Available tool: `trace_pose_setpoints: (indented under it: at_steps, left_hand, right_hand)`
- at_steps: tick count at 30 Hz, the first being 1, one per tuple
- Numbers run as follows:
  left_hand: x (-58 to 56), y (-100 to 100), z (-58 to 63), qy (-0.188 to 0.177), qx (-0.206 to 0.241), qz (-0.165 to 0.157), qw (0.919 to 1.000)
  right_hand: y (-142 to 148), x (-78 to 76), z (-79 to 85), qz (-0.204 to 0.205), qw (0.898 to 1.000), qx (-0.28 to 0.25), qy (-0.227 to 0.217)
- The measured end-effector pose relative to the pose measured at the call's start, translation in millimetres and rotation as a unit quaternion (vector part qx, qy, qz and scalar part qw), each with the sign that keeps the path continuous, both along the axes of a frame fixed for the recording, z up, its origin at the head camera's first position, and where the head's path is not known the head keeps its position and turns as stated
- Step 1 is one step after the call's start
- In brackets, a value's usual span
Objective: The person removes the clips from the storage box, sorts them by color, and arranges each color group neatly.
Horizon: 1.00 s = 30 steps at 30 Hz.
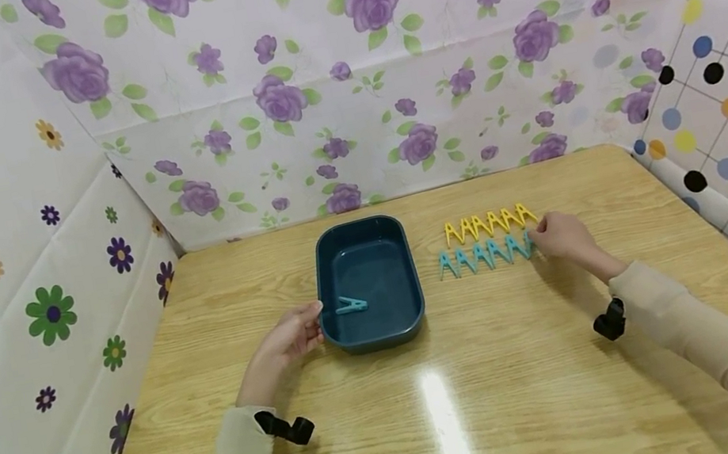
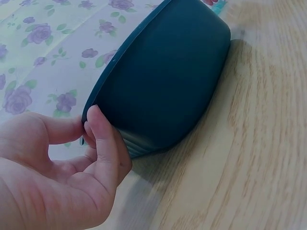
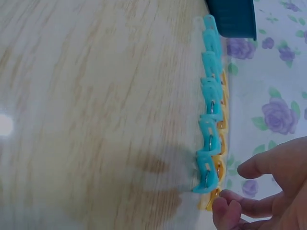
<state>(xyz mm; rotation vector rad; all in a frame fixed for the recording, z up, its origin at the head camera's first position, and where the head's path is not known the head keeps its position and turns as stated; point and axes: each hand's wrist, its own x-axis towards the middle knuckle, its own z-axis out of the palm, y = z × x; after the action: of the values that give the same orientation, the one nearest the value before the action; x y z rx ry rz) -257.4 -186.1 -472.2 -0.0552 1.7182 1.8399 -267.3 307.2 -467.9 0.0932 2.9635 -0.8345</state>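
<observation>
My left hand [image 1: 290, 337] pinches the left rim of a dark teal rectangular basin [image 1: 377, 339]; the left wrist view shows thumb and fingers at its edge. A single blue clothespin [image 1: 351, 304] lies inside, near that rim. On the table to the right stands a row of several light blue clothespins [image 1: 481, 256], legs down. Behind it runs a matching row of yellow clothespins [image 1: 493, 222]. My right hand [image 1: 564, 235] is at the right end of the blue row. In the right wrist view its thumb and fingers are apart beside the end blue clothespin [image 3: 207, 173].
The wooden table [image 1: 509, 403] meets a wall of purple-flowered cloth [image 1: 354, 124] at the back. Printed cloths also hang along the left and right sides. A black wrist camera [image 1: 289, 427] is strapped to the left forearm, another camera [image 1: 611, 320] to the right.
</observation>
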Motion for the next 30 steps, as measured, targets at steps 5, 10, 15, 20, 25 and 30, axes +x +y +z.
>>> trace_pose_setpoints:
  at_steps: [5,10,15,20,25,30]
  left_hand:
    - [-0.1,-0.5,-0.8,-0.001,0.001,0.005,1.0000]
    - [0.3,-0.6,-0.6,-0.005,-0.005,0.009,0.9999]
    - [0.9,0.0,1.1,-0.004,-0.008,0.009,0.9999]
    - [0.6,-0.3,0.8,-0.006,-0.007,0.012,0.9999]
    - [-0.4,0.8,-0.1,-0.009,-0.008,0.017,0.9998]
    - [-0.3,0.9,-1.5,-0.008,-0.005,0.018,0.9998]
  right_hand:
    - [-10.4,2.1,7.0,0.013,1.000,-0.003,0.022]
    - [-26.2,3.0,14.9,0.026,0.998,-0.005,0.050]
    - [-41.8,1.0,22.2,0.043,0.996,-0.015,0.075]
    - [-53.3,-1.7,20.5,0.053,0.995,-0.025,0.080]
    - [-64.1,-3.6,17.7,0.074,0.992,-0.048,0.087]
    - [-73.9,-5.4,16.1,0.090,0.988,-0.062,0.108]
